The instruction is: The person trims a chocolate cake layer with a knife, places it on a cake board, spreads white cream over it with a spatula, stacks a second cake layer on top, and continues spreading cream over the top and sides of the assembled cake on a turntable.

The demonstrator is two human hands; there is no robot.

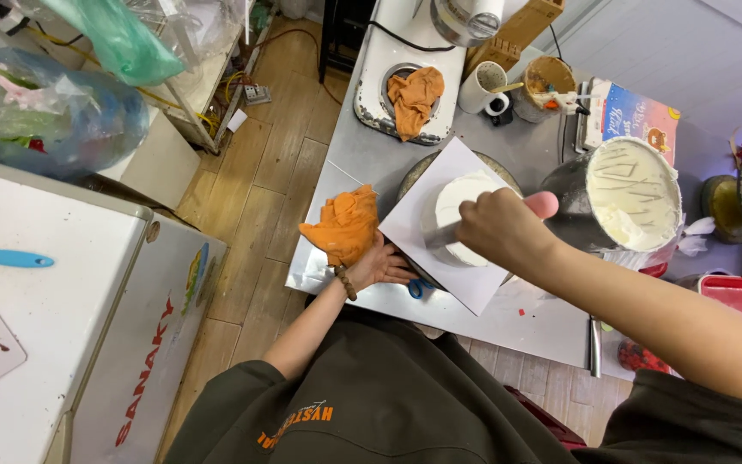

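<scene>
Dark olive top with orange chest print — brown beaded bracelet (344,282) at left wrist.

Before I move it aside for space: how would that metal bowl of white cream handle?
The metal bowl looks nearly full of cream, so probably heavy. Its smooth sides may be slippery. It sits tilted, so a push might tip it.

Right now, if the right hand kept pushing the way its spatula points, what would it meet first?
The right hand aims its spatula left; it already seems to touch the white cake. Beyond, probably the orange cloth.
</scene>
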